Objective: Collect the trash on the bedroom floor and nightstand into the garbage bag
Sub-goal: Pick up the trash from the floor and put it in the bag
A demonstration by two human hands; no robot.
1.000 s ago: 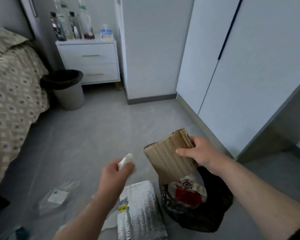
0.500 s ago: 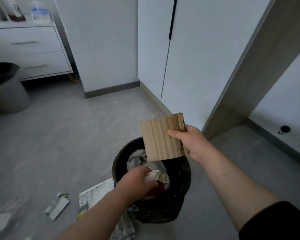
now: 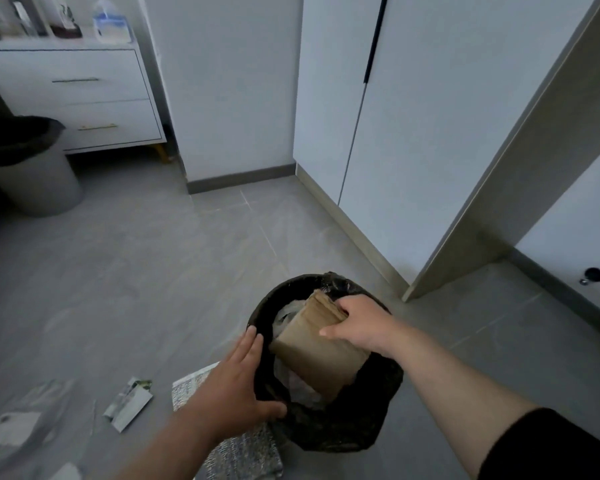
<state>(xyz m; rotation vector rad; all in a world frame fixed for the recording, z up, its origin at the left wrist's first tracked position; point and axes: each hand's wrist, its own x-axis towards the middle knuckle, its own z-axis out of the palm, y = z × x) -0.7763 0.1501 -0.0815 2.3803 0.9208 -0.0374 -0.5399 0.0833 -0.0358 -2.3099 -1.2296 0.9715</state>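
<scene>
We note the right hand (image 3: 357, 327), grasping the cardboard (image 3: 321, 355), has lowered it into the garbage bag (image 3: 343, 431), while the left hand (image 3: 236, 386), seemingly emptied of its tissue, spreads released on the rim.

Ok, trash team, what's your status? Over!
Right hand gripping cardboard piece, pushing it into garbage bag. Left hand open, holding bag's rim. Nothing blocking. Torn wrapper still on floor.

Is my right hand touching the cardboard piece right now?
Touching. The head view shows the right hand gripping the cardboard, thumb on its face.
</scene>
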